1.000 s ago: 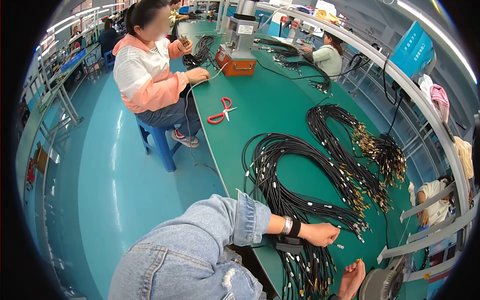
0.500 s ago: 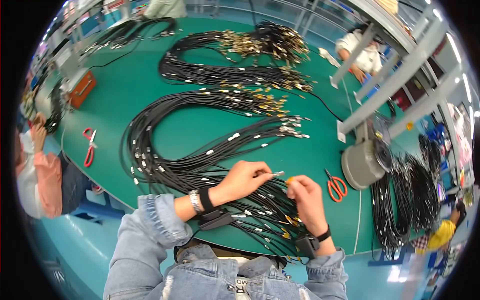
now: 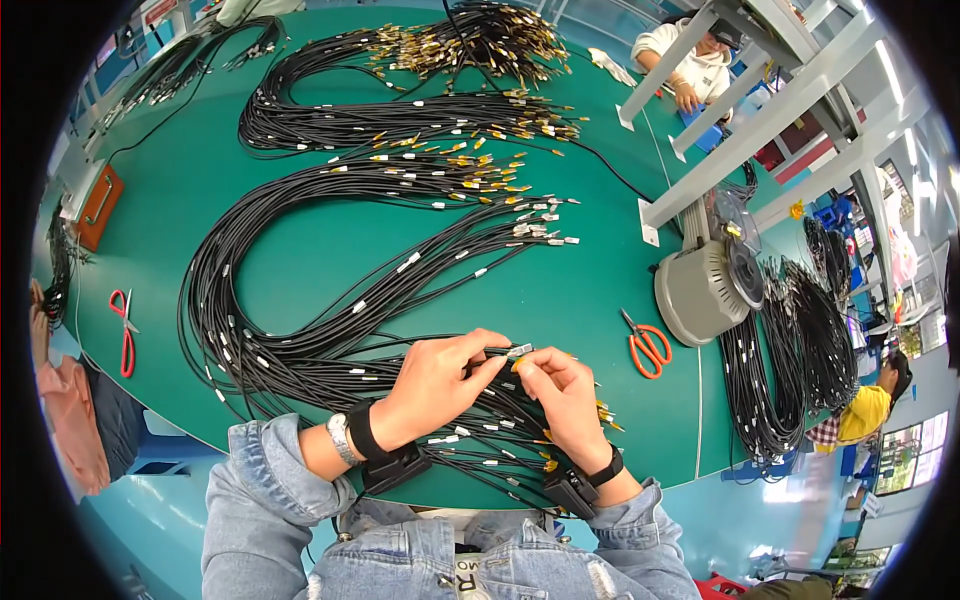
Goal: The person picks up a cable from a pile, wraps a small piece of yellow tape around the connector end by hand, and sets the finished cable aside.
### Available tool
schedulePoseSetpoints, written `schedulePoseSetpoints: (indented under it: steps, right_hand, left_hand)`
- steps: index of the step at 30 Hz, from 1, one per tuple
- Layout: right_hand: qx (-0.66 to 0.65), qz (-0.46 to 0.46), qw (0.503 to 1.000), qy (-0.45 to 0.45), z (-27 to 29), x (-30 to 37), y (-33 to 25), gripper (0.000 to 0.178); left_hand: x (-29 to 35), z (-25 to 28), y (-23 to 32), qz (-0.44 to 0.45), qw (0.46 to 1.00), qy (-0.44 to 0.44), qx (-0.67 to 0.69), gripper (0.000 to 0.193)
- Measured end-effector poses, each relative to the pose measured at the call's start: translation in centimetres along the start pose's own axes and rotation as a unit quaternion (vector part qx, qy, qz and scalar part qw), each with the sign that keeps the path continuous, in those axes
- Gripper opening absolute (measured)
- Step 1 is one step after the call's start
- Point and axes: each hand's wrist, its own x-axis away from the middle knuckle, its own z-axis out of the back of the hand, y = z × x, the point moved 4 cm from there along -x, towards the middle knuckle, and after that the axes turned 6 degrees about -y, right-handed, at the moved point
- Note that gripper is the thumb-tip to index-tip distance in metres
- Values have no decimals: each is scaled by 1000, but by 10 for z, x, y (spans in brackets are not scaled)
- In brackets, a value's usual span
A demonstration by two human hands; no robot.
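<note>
My left hand [image 3: 435,385] pinches a black cable near its end, where a silver connector [image 3: 519,351] pokes out past the fingertips. Close by on the right, my right hand [image 3: 565,400] has thumb and forefinger closed on a small yellow cap [image 3: 517,366], right beside the connector. Whether cap and connector touch is hard to tell. Below and behind both hands runs a thick looped bundle of black cables [image 3: 215,270] with white tags. Some of its ends carry yellow caps [image 3: 490,175]; others show bare silver connectors [image 3: 535,230]. My fingers partly hide the held cable.
Orange-handled snips [image 3: 650,350] lie right of my hands, beside a grey motor-like machine [image 3: 690,295]. Red scissors [image 3: 127,345] rest at left. Another cable bundle [image 3: 330,125] lies farther back; more cables [image 3: 760,390] hang at right. A co-worker [image 3: 690,70] sits beyond metal posts [image 3: 740,155].
My hands have come closer together, bringing the yellow cap up beside the silver connector. The whole view has shifted, so the table things appear farther left and higher.
</note>
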Motion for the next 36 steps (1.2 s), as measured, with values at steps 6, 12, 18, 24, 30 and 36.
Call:
schedulePoseSetpoints:
  steps: [6, 12, 18, 24, 30, 36]
  right_hand:
    - [3, 1, 1000, 1, 1, 0, 1, 10]
    - [-28, -23, 999, -15, 5, 0, 7, 9]
    - [-32, -21, 999, -25, 6, -2, 10, 9]
    - [-47, -29, 998, -13, 5, -3, 6, 5]
    - [-52, -31, 998, -13, 4, -3, 8, 5]
    - [-51, -34, 998, -20, 6, -2, 8, 6]
  left_hand:
    - [0, 0, 2, -67, 997, 27, -28, 10]
    - [0, -4, 3, -85, 994, 30, -54, 10]
    - [1, -4, 7, -118, 987, 43, -102, 11]
    - [2, -5, 9, -146, 973, 49, -170, 10]
    - [4, -4, 8, -160, 968, 51, -185, 10]
    - [3, -4, 10, -151, 973, 45, -171, 11]
